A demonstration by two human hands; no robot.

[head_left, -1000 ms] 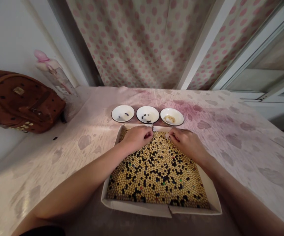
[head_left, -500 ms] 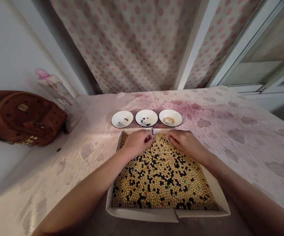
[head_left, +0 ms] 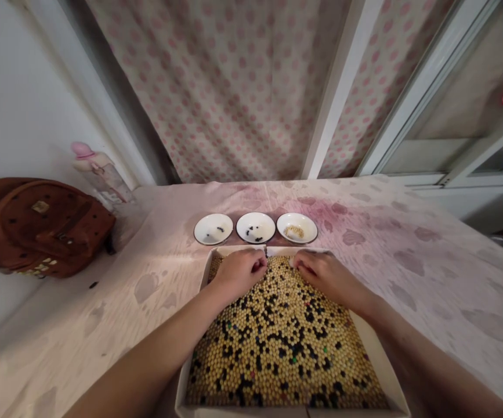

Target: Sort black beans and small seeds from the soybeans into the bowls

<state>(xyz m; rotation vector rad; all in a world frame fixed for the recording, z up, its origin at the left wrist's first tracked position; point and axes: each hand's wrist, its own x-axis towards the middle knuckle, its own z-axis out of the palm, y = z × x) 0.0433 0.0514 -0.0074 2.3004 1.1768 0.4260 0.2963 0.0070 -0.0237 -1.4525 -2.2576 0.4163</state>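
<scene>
Soybeans (head_left: 281,348) beneath curled left hand (head_left: 238,273), curled right hand (head_left: 329,277)

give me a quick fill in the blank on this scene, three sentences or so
Three small white dishes stand in a row. The dish at the right end holds ____ beans. The left hand and the right hand are both at the ____ edge of the tray of beans. The brown backpack sits to the ____ of the dishes.

Missing words: pale yellow; far; left

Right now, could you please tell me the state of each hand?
Left hand: curled closed, anything held is hidden.
Right hand: curled closed, anything held is hidden.
</scene>
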